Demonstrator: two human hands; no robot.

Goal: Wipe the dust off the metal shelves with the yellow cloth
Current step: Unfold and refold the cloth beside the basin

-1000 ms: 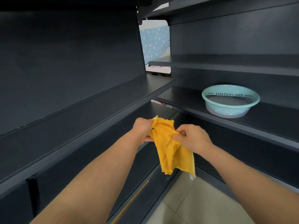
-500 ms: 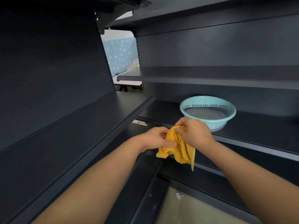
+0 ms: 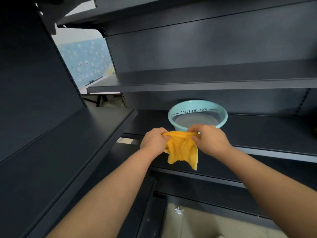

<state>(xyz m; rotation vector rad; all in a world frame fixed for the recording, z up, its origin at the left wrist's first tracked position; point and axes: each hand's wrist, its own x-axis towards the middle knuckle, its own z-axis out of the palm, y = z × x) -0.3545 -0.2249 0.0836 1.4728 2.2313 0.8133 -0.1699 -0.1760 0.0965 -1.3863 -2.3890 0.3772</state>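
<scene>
1. Setting: dark metal shelves (image 3: 265, 127) meet at an inside corner. A blue patterned wall (image 3: 85, 60) shows through the gap up and to the left of the basin.
2. Pale green basin (image 3: 193, 110) stands on the right-hand shelf, lettered BEAUTIFUL·LIFE inside the rim. Interior grey; contents cannot be told.
3. Yellow cloth (image 3: 181, 150) is held in the air just in front of the basin. Its top edge is stretched between both hands, and the rest hangs down past the shelf's front edge.
4. Left hand (image 3: 155, 141), front-left of the basin: fingers curled, gripping the cloth's left top corner.
5. Right hand (image 3: 210, 140), at the basin's near rim: thumb and fingers pinch the right top corner.
6. Beige floor (image 3: 205, 224) far below the basin; small white scrap (image 3: 178, 210) on it.
</scene>
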